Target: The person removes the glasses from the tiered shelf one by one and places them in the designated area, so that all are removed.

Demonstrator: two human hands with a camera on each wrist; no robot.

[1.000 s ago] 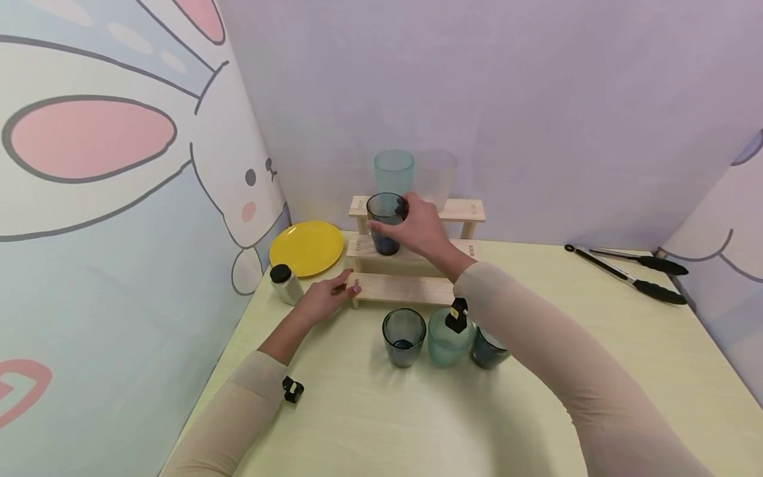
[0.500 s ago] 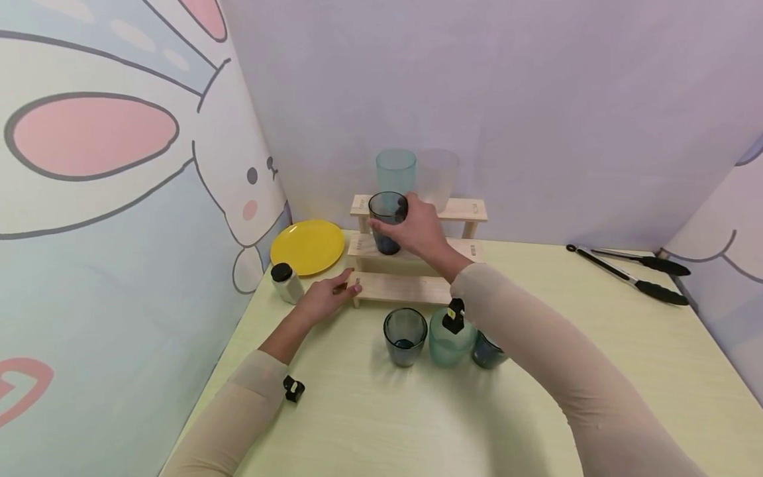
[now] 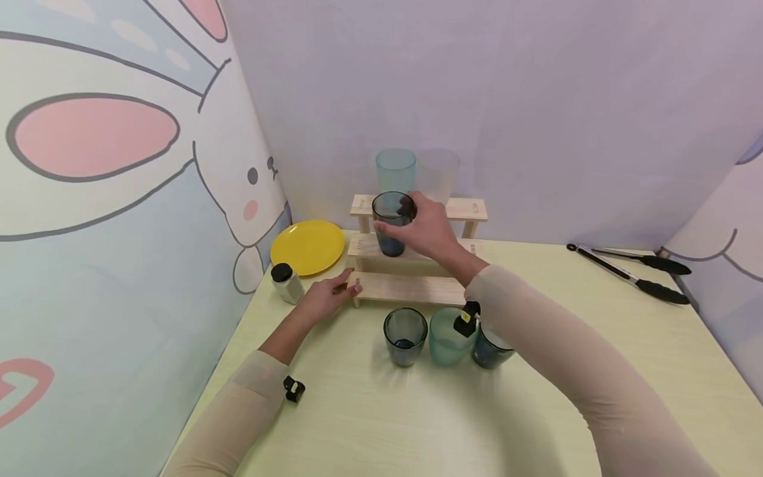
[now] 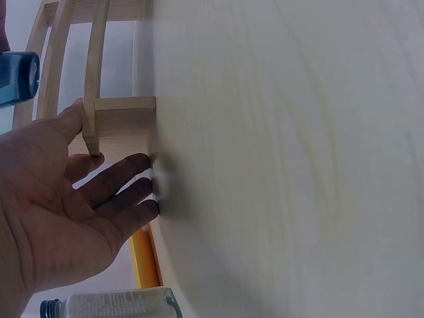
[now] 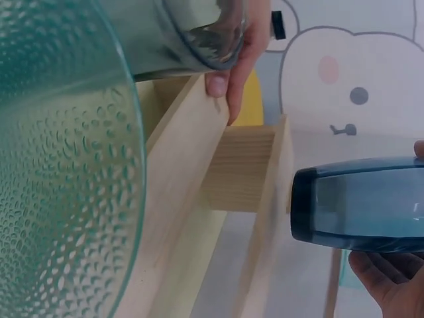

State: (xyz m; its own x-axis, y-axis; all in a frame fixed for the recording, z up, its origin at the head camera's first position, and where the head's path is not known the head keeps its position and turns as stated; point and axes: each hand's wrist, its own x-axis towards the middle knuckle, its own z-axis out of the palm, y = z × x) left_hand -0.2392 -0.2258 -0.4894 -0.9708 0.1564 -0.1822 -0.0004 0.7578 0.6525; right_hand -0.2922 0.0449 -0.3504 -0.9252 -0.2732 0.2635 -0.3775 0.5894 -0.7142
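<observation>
The table (image 3: 596, 371) meets a wall (image 3: 89, 298) at left and stretches from three glasses (image 3: 405, 339), lower centre, to tongs (image 3: 661, 291) at right. At centre, the right hand (image 3: 426, 226) grips a dark glass (image 3: 390, 232) over the wooden rack (image 3: 467, 209)'s middle tier (image 3: 362, 246); the left hand (image 3: 324, 299) pinches the bottom tier (image 3: 411, 289)'s left end.

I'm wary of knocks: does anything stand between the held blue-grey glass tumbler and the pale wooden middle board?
Nothing visible; the blue-grey glass tumbler shows close to the pale wooden middle board, contact unclear.
</observation>
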